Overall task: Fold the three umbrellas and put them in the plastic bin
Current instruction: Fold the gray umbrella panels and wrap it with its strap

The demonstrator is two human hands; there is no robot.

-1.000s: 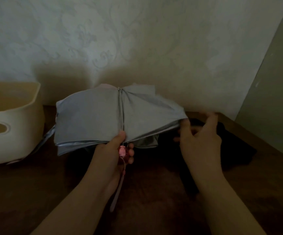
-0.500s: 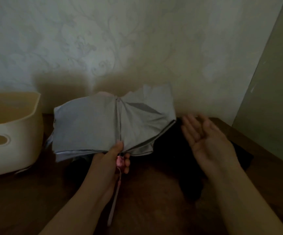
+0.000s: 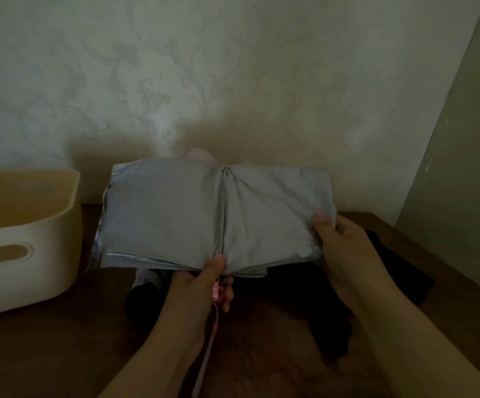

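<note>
Umbrella [image 3: 175, 214] spread flat between left hand [image 3: 201, 282] and right hand [image 3: 345, 248].

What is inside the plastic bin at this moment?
Only the bin's bare inner wall near the rim shows; no umbrella is visible. Its floor lies outside the picture, so its contents cannot be confirmed.

You have one grey umbrella [image 3: 192, 214] in view, held up with its panels flattened. One pink wrist strap [image 3: 207, 349] hangs from it. One cream plastic bin [image 3: 31, 254] stands on the bench [image 3: 60, 354]. One dark heap [image 3: 333, 317] lies on the bench; you cannot count its contents.
</note>
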